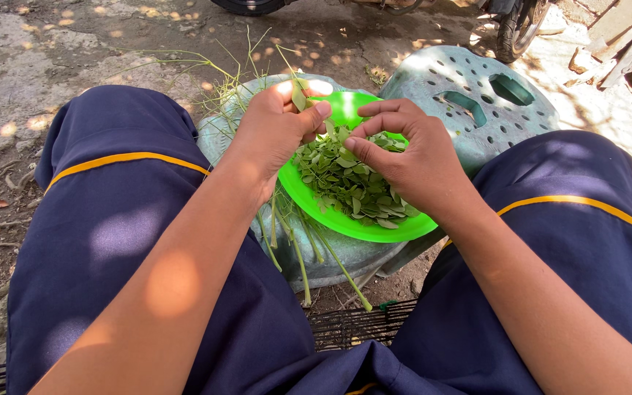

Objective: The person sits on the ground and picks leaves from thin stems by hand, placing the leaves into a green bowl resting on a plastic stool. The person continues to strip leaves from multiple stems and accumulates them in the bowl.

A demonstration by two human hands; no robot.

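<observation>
— What are you seeing from your end?

— I'm looking down at both hands over a green plastic plate (404, 228) that is resting on an upturned grey-green stool (345, 263). The left hand (276, 128) is gripping a bundle of leafy stems (298, 249), its fingers (314, 115) pressed together around the top, the cut ends hanging down past the plate's edge. The right hand (411, 161) is pinching a small sprig between thumb and forefinger, just above the pile of stripped leaflets (349, 183).

— What is worrying you?

— The plate is sitting half off the stool, toward the knees. I'm judging that a downward tug on the stems could be tipping it and spilling leaves onto the dirt ground (53, 66).

— Anything else?

— The dangling stems are brushing the rim, so they could be dragging leaflets out.
</observation>
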